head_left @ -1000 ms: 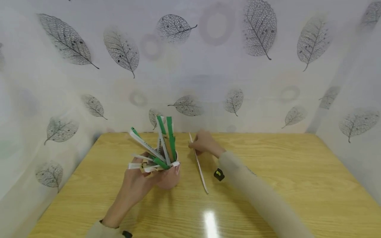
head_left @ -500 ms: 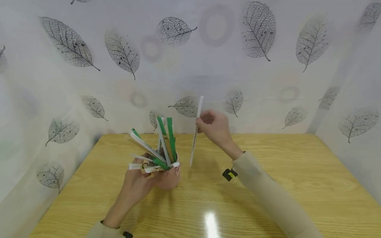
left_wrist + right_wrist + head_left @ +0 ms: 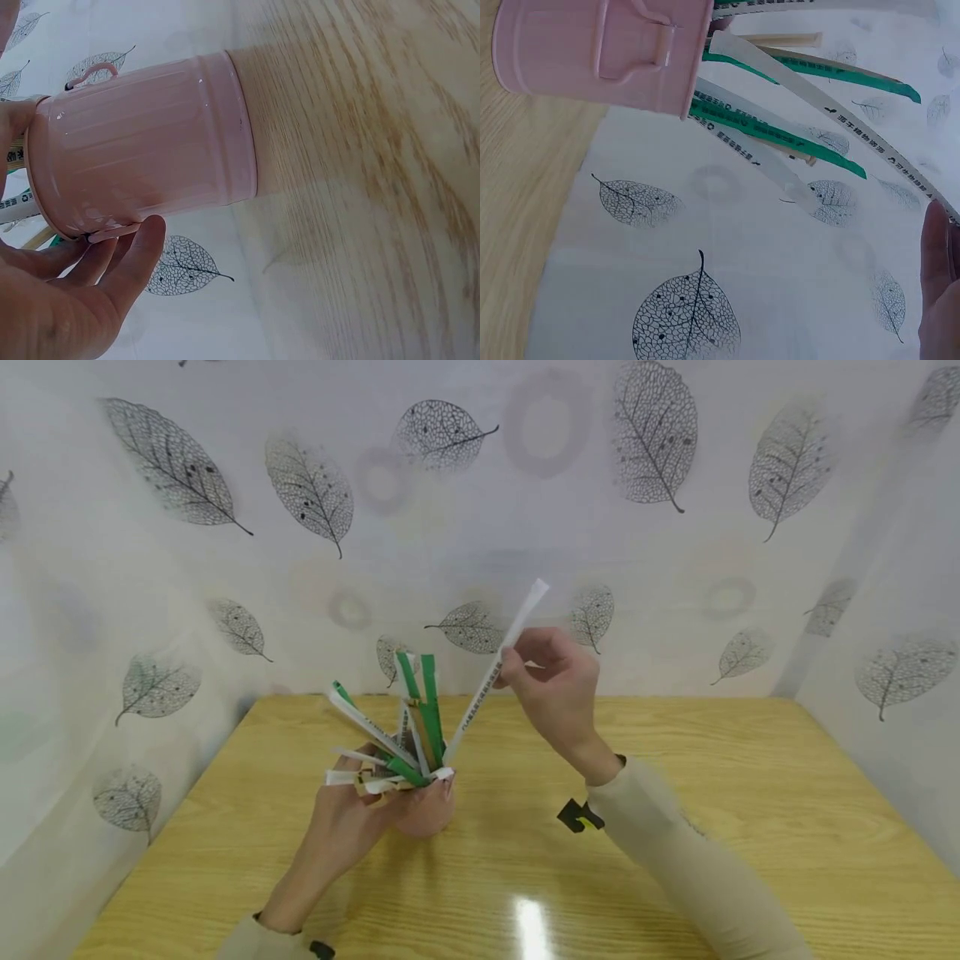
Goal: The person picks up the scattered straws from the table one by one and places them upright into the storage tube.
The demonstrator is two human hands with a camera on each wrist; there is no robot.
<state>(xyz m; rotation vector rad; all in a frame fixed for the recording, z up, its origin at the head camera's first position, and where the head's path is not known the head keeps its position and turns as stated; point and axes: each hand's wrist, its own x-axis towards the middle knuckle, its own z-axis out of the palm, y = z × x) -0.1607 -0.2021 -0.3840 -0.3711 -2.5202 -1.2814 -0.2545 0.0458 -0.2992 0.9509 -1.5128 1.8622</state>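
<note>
A small pink metal bucket [image 3: 426, 814] with side handles stands on the table, full of slim sticks or straws [image 3: 432, 714] in white and green paper sleeves. My left hand [image 3: 347, 831] grips the bucket's rim; in the left wrist view, fingers [image 3: 135, 259] curl at a side handle [image 3: 112, 231]. Between thumb and fingers my right hand [image 3: 557, 693] pinches a long, white paper-wrapped straw [image 3: 480, 700] printed with dark characters. It leans up to the right, its lower end at the bucket's mouth. In the right wrist view that end overlaps the bucket rim [image 3: 699, 67].
Beneath everything lies a wood-grain table [image 3: 712, 827]. A pale cloth or wall covering [image 3: 517, 527] with a leaf print rises behind and at both sides. A black clip-like piece [image 3: 580, 816] hangs by the right wrist.
My right hand has lifted the paper-wrapped straw off the table, tilted it and brought its lower end left to the bucket's mouth. My left hand keeps its hold on the bucket.
</note>
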